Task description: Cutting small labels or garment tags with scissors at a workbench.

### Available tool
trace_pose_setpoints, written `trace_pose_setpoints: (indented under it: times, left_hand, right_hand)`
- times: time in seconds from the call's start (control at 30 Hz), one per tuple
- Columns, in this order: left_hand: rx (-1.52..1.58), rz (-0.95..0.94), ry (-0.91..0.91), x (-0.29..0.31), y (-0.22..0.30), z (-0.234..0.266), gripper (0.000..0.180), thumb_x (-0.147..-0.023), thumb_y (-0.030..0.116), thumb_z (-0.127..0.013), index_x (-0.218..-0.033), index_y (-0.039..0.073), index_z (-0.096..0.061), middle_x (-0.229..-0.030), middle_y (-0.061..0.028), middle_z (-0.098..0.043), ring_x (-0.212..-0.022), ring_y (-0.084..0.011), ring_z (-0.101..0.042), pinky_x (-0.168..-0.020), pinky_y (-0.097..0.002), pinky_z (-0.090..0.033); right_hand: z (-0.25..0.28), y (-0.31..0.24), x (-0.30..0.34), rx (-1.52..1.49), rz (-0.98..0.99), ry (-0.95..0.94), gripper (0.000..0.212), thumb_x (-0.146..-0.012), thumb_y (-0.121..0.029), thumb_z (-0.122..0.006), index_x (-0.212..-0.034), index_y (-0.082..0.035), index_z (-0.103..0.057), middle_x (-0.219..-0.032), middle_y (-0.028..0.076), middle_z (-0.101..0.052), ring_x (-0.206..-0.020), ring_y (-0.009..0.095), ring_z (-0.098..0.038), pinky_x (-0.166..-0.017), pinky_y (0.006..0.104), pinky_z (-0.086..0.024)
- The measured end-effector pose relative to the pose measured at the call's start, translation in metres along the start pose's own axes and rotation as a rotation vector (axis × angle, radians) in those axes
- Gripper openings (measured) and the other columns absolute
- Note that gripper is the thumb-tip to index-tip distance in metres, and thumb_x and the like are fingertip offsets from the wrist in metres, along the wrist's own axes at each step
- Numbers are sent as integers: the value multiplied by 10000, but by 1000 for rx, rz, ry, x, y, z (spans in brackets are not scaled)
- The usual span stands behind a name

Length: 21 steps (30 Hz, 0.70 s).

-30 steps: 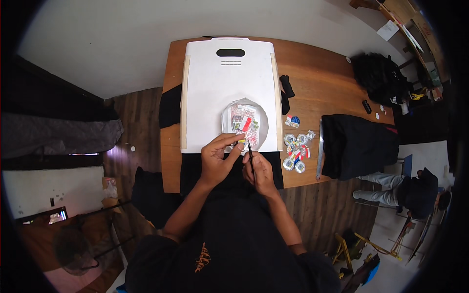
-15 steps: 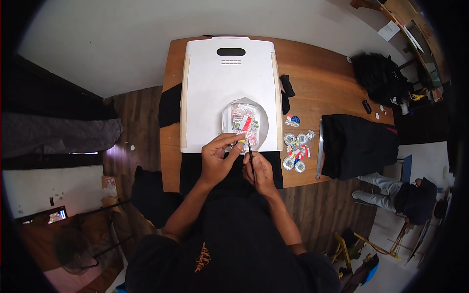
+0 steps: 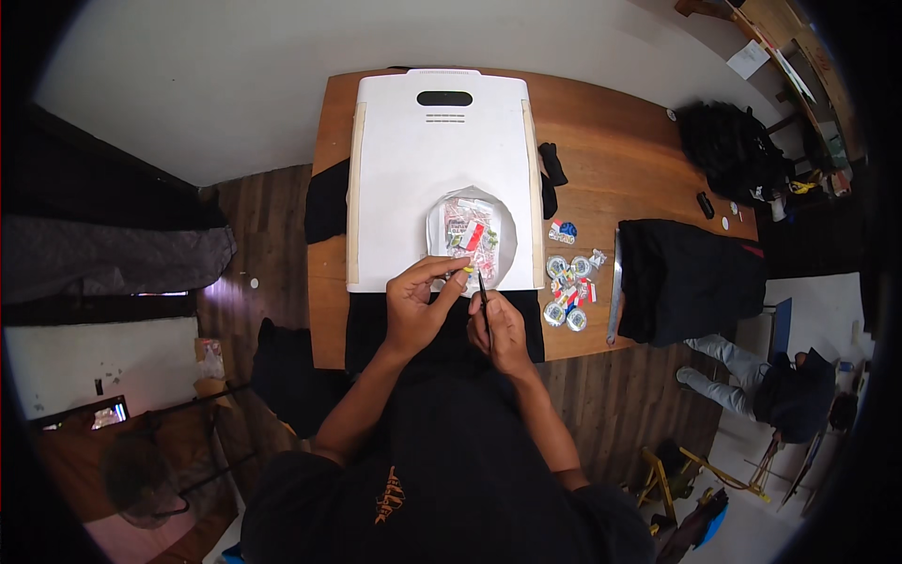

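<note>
My left hand (image 3: pixel 416 305) is closed in a pinch on a small piece with a yellow part (image 3: pixel 468 271), too small to name. Close to its fingertips, my right hand (image 3: pixel 503 336) grips a thin dark pen-like tool (image 3: pixel 484 293), tip pointing up and away from me. Whether this is a craft knife or tweezers I cannot tell. Both hands are over the near edge of a round white shallow tray (image 3: pixel 509 235). Inside lie printed clear pieces, among them a red and white sticker-like piece (image 3: pixel 472 236). The tray rests on a large white panel (image 3: pixel 399 179) with a slot.
Right of the panel, several round printed pieces (image 3: pixel 556 267) lie on the wooden table (image 3: pixel 601 141). Beyond them are a metal ruler (image 3: pixel 615 291) and folded black cloth (image 3: pixel 691 282). A black bag (image 3: pixel 728 150) sits farther back. Another person (image 3: pixel 794 395) is at far right.
My hands stay nearly in place, with the dark tool's tip shifting only slightly. The other person at far right has moved a little.
</note>
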<state>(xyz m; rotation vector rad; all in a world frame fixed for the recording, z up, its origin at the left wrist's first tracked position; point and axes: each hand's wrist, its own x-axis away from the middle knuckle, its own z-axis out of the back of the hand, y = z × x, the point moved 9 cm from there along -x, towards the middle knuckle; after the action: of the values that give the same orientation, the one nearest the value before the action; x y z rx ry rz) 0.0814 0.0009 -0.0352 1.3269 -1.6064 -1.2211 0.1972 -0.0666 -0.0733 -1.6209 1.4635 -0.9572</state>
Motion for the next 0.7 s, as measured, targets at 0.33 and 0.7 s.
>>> trace_pose_setpoints:
  times: [0.33, 0.7]
  left_hand:
    - [-28, -24, -2, -1, 3, 0, 237, -910, -83, -648, -1144, -83, -685, -1096, -160, -684, -1028, -171, -653, -913, -269, -520]
    - [-9, -10, -1, -2, 2, 0, 248, -907, -92, -648, -1153, -81, -682, -1101, -157, -681, -1036, -170, -652, -928, -272, -519]
  right_hand:
    - [-3, -4, -1, -2, 15, -1, 365, -1097, -348, -363, -1037, -22, -516, -546, -42, -339, -433, 43, -278, -426, 210, -251]
    - [-3, -3, -2, -12, 21, 2, 367, -1096, -358, -364, -1033, -29, -512, -547, -44, -342, -431, 42, -276, -425, 210, -250]
